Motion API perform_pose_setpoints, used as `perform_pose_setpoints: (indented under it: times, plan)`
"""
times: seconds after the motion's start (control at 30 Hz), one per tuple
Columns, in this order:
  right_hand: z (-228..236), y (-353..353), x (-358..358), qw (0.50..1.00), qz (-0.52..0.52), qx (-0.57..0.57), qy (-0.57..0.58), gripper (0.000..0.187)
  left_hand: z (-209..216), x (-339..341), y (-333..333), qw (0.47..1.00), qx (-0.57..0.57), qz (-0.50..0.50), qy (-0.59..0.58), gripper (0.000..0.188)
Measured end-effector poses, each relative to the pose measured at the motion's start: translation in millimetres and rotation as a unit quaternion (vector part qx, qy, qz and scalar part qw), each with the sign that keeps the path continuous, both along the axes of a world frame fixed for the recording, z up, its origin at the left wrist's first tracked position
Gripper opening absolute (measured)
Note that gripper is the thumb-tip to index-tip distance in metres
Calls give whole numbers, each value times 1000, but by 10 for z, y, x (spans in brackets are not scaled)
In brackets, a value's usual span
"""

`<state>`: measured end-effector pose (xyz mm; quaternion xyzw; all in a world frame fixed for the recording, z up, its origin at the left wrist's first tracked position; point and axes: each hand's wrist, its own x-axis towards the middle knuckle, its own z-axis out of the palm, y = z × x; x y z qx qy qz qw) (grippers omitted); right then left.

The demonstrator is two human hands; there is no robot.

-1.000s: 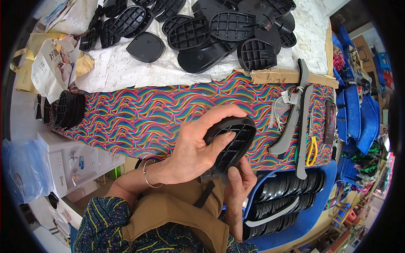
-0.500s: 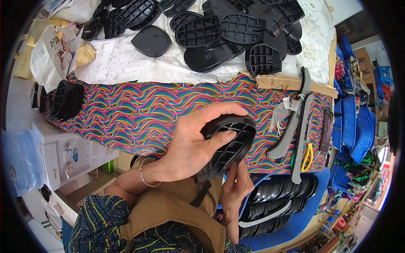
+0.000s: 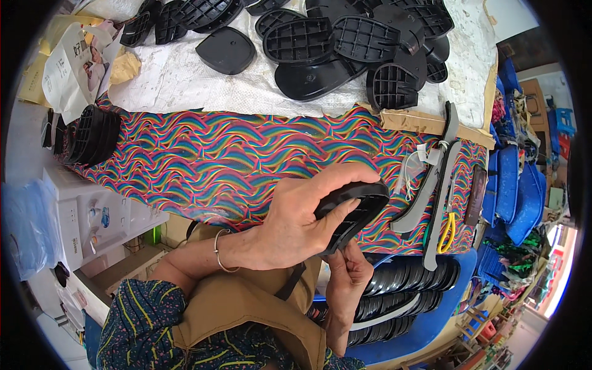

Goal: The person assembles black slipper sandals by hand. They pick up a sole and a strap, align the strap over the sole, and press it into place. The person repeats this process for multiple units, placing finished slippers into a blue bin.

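Observation:
A black shoe sole piece (image 3: 364, 213) with a ribbed grid inside is tilted over the near edge of the patterned table. My left hand (image 3: 293, 213) is closed round it, thumb on the ribbed side and index finger stretched along its rounded top. Just below, my right hand (image 3: 349, 274) has its fingers pinched together at the lower end of the piece. What lies between those fingertips is hidden. Beyond the patterned cloth (image 3: 234, 148), a heap of similar black sole pieces (image 3: 299, 40) lies on a white sheet (image 3: 166, 83).
Long curved grey-and-black strips (image 3: 425, 191) and yellow-handled scissors (image 3: 448, 233) lie at the table's right. Below them stands a blue tub (image 3: 453, 296) with rows of black pieces. Stacked sole pieces (image 3: 94, 135) and a paper bag (image 3: 77, 71) are at left.
Both the sole piece and my left hand have shifted slightly right and nearer. The piece has turned so its ribbed inside shows less. My right hand's fingers have drawn closer together below it.

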<state>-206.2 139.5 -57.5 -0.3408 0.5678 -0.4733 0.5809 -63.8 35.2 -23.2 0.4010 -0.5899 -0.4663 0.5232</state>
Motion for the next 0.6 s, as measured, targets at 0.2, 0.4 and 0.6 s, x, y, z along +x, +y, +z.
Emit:
perform_pose_setpoints:
  times: [0.2,0.4,0.6]
  plan:
    - [68,-11,-6,997,13,-4,-81,47,-2,-5,25,994,-100,8,-49,32]
    - [103,31,-66,995,35,-7,-94,48,-6,-17,43,980,-190,-5,-61,33]
    - [14,82,-18,997,54,-43,21,43,-18,28,79,968,-221,-21,-113,37]
